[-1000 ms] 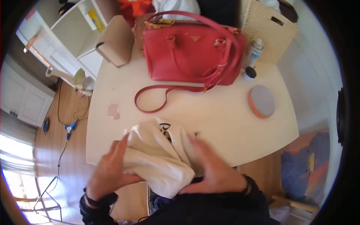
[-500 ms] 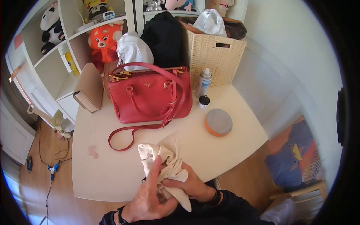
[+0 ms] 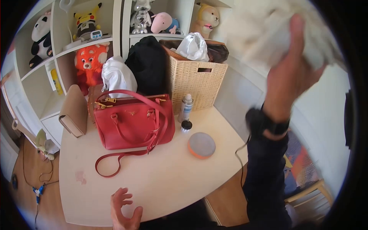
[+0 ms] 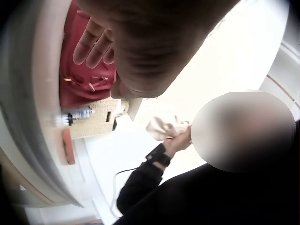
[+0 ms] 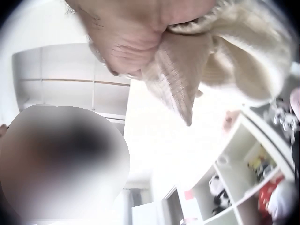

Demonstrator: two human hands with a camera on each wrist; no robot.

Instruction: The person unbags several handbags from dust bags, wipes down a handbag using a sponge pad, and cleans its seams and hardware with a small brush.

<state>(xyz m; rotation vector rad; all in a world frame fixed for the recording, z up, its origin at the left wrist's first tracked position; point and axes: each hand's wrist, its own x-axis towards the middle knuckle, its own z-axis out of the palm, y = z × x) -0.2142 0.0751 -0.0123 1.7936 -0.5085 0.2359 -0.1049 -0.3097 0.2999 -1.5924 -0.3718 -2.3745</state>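
High at the upper right of the head view, my right hand grips a crumpled cream cloth bag, blurred there. Folds of the same cloth bag hang from the hand in the right wrist view. My left hand is over the table's front edge, fingers loosely bent and holding nothing. Farther back on the table stands a red handbag, its strap looped on the tabletop in front. In the left wrist view the left hand overlaps the handbag.
Right of the handbag are a spray can, a small black-capped bottle and a round grey-and-orange tin. A beige bag stands left. Behind are a wicker basket, white pouch and shelves with plush toys.
Both hands were together on the bundled cloth bag low over the table front. The left hand has let go; the right has lifted the bag up and right. The head view has tilted upward.
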